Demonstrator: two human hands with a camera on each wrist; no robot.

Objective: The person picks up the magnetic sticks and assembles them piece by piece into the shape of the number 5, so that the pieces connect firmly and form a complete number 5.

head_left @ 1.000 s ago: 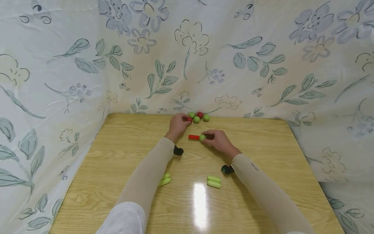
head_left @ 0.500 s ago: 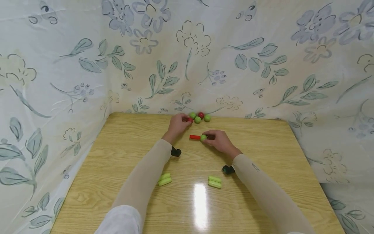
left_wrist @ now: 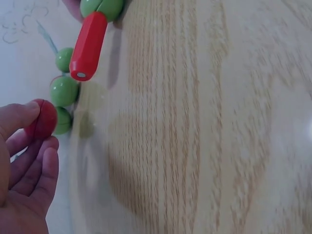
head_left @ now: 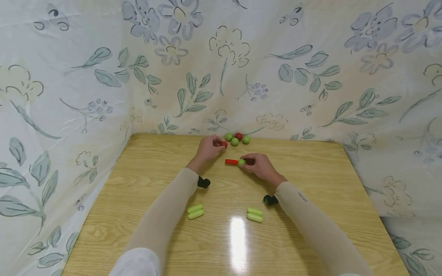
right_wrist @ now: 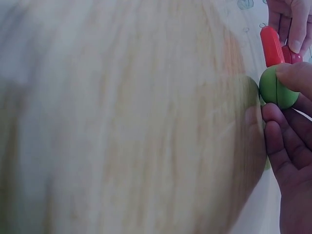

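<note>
**Small Print Ran Along Right Sleeve (head_left: 319, 226)**

One piece of writing showed in the head view: a short line of small, dark lettering (head_left: 302, 197) on the person's beige right sleeve. It stood near the wrist end, close to the sleeve's outer edge, and ran lengthwise, starting toward the wrist and slanting down toward the elbow. It looked like "Let's Slim", in two words, but the characters were too tiny and soft for a sure reading.
</note>
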